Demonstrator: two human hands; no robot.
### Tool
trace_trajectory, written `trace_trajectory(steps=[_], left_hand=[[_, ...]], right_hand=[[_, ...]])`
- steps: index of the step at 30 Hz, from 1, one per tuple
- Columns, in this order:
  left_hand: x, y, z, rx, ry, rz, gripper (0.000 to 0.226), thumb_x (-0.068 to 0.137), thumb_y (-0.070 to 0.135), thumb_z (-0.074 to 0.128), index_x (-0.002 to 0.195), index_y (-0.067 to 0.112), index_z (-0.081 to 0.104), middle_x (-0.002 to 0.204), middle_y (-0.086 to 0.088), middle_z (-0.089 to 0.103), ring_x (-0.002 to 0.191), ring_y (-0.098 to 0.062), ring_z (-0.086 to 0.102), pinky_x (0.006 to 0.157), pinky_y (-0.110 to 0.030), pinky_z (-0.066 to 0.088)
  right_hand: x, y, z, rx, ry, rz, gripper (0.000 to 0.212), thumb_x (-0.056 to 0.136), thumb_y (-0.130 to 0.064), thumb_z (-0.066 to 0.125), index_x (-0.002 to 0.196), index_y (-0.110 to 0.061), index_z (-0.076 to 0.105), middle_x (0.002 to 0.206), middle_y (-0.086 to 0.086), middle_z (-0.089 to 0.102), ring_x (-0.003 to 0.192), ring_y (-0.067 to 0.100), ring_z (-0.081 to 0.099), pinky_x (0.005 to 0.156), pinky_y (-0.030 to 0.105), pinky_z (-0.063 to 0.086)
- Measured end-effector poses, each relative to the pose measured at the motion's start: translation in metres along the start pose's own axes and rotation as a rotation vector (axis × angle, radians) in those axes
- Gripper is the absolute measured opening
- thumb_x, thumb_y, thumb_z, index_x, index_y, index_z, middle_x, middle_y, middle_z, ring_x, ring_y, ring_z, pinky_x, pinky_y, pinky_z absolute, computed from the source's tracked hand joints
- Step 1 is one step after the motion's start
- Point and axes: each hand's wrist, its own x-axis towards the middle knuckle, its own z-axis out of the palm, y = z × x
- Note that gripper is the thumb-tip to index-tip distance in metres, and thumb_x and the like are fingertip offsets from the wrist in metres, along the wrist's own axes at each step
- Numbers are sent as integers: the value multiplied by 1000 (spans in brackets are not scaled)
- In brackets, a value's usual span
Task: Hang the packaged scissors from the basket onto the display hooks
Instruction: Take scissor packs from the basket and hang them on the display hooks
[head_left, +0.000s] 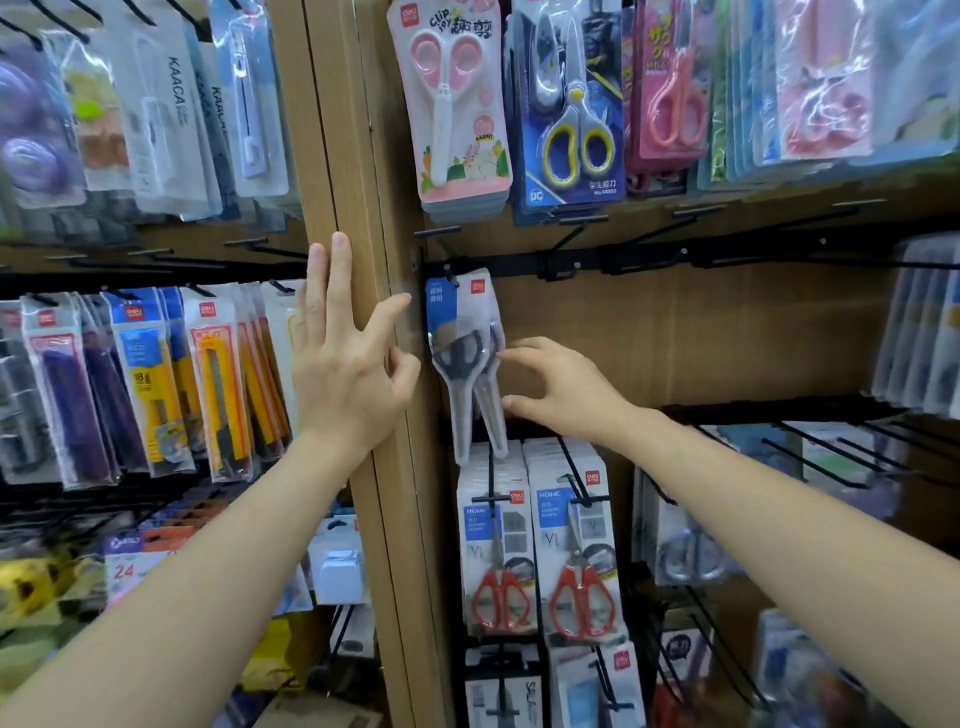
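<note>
- Packaged scissors (467, 364) were noted hung on the display hook (451, 273), blades down, beside the wooden post (358, 156)
- Left hand (348, 364) was held spread and empty
- Right hand (561, 384) was held loose and empty at the pack's edge, probably to settle it

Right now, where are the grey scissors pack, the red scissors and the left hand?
grey scissors pack (456, 358): head view, dark handles.
left red scissors pack (498, 571): head view, handle joint.
left hand (343, 364): head view, back of hand.
</note>
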Motion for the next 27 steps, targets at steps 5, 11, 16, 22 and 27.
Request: trace_trajectory(steps=[5, 11, 16, 22, 27], left_hand=[[-5, 32, -13, 67, -50, -71, 53, 84, 19, 57, 137, 19, 61, 168, -19, 26, 155, -42, 21, 126, -55, 17], [-61, 129, -17, -337, -101, 61, 23, 84, 21, 60, 100, 17, 76, 106, 2, 75, 101, -24, 67, 101, -39, 41], [-136, 221, -16, -669, -264, 64, 17, 83, 22, 61, 88, 18, 77, 86, 6, 74, 88, -15, 62, 80, -28, 36], [-241, 339, -4, -939, -673, 38, 17, 83, 27, 63, 92, 22, 77, 85, 9, 73, 85, -19, 65, 75, -38, 46], [-316, 434, -11, -1016, -1079, 65, 39, 84, 47, 51, 108, 27, 75, 114, 10, 70, 114, -18, 61, 89, -38, 50]], right_hand=[[-62, -3, -20, -26, 15, 0, 43, 97, -31, 68, 138, -23, 62, 133, -6, 66, 120, 12, 60, 103, 37, 50], [-144, 17, -32, -108, -7, 30, 44, 97, -33, 69, 139, -24, 63, 111, -13, 69, 99, 8, 64, 91, 33, 54], [-252, 58, -34, -96, 5, 207, 38, 95, -30, 72, 132, -23, 69, 102, -9, 74, 87, 11, 70, 81, 39, 60], [-390, 109, -21, -87, -24, 490, 15, 89, -23, 76, 102, -18, 79, 86, -7, 76, 72, 7, 68, 72, 34, 60], [-502, 145, -26, -98, -140, 823, 11, 88, -16, 78, 99, -18, 80, 84, -7, 76, 76, 13, 70, 76, 35, 57]])
